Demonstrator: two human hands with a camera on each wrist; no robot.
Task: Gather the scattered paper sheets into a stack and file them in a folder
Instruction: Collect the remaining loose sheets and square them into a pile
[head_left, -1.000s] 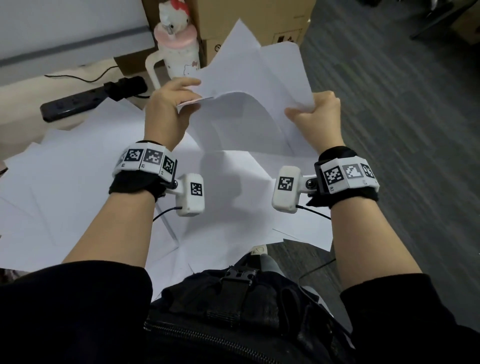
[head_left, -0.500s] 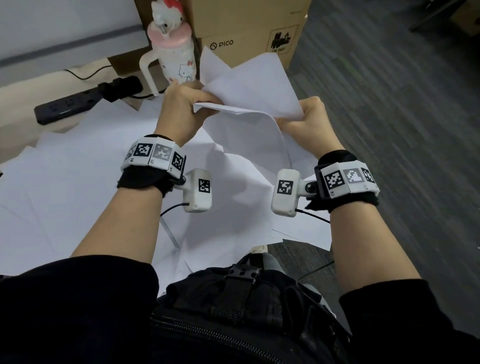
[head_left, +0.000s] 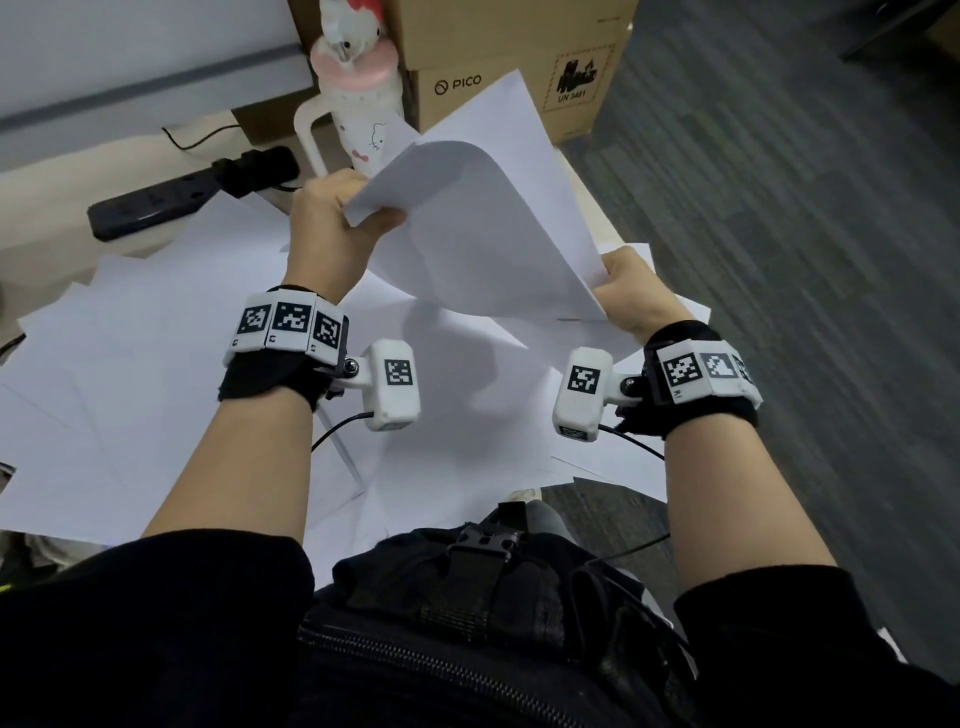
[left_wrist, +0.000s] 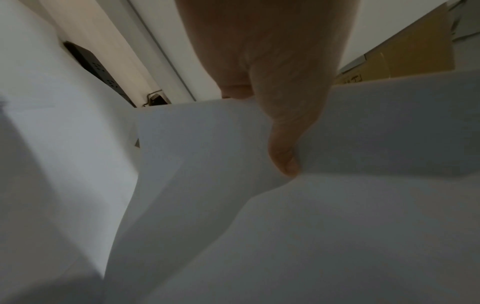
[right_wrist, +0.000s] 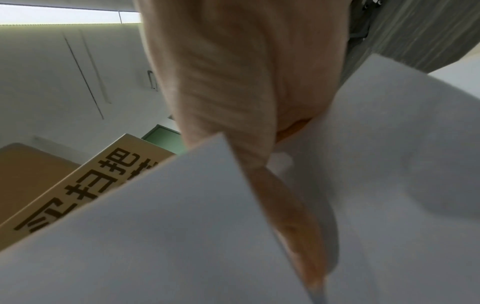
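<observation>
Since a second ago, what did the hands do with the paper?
Both hands kept their grip on the held sheets. The right hand dropped lower, toward the person, tilting them. The left hand stayed near the cup. The sheets on the table stayed put.

**Held sheets swing round and bow upward**

Your right hand (head_left: 631, 291) has dropped lower and come back toward you, while your left hand (head_left: 332, 228) sits a little further left than a second ago. Between them, the held sheets (head_left: 478, 228) have turned: the near edge that ran level now slants down toward your right grip. The paper, folded flat half a second ago, now arches up into a broad dome.
</observation>
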